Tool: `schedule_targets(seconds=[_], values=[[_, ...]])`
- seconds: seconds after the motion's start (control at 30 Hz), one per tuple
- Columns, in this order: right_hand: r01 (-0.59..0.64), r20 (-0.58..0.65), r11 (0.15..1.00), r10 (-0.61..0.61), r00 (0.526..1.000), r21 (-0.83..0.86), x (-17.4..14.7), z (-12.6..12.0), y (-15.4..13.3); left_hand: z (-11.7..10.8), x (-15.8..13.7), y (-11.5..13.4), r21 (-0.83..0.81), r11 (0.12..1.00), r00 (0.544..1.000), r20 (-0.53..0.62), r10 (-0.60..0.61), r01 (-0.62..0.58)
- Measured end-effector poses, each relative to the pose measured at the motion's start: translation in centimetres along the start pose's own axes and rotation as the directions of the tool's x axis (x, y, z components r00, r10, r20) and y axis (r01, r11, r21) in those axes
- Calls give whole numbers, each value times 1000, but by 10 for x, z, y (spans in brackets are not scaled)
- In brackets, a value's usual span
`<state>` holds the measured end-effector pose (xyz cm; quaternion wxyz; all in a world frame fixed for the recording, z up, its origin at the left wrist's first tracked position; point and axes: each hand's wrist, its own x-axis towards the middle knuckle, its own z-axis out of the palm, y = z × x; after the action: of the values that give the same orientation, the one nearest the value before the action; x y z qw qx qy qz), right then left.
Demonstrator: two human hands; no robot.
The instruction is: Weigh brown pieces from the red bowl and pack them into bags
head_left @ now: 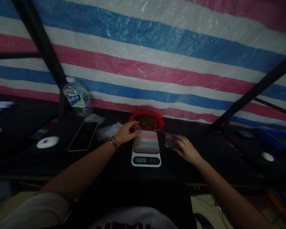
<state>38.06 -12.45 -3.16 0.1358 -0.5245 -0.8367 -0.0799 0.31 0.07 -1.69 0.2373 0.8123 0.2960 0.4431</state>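
Note:
A white kitchen scale (146,143) with a shiny plate and a lit display stands in front of me. Just behind it is a red tray (161,120) with small brown pieces, perhaps nuts or seeds, heaped inside. My left hand (128,132) is over the scale's far left corner, by the tray's front edge. Its fingers are pinched on a small clear plastic bag (138,131), mostly hidden by the hand. To the right of the scale, my right hand (187,149) has its fingers closed over the right end of a clear bag with brown contents (168,140) on the table.
Several flat clear bags (107,132) lie left of the scale. Further left are a phone (83,136), a white mouse-like object (47,142) and a large clear bottle (77,97). Dark metal posts (41,41) frame both sides before a striped sheet (143,57).

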Motion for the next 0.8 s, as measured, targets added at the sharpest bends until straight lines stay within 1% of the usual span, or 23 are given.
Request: schedule_targets(seconds=[0.07, 0.2, 0.3, 0.37, 0.53, 0.67, 0.8], values=[[20, -5, 1000, -20, 1000, -18, -5, 2, 3, 0, 0, 1, -14, 1000, 1000, 1, -3, 3], [27, 18, 991, -25, 1000, -129, -11, 6, 1, 0, 0, 6, -19, 1000, 1000, 20, -7, 7], [35, 39, 982, -28, 999, -186, -10, 7, -3, 0, 0, 8, -16, 1000, 1000, 19, -13, 14], [32, 40, 980, -25, 999, -195, -8, 7, -4, 0, 0, 8, -29, 999, 1000, 13, -14, 15], [-8, -10, 989, 7, 1000, -146, -7, 2, -4, 0, 0, 3, -54, 998, 1000, -4, -20, 20], [-85, -22, 992, 83, 996, -90, -18, 1, 1, 0, 1, 3, -34, 999, 1000, 5, -26, 27], [-129, -58, 991, 127, 990, -29, -30, 2, 8, 0, 1, 6, -30, 999, 1000, 2, -27, 28]])
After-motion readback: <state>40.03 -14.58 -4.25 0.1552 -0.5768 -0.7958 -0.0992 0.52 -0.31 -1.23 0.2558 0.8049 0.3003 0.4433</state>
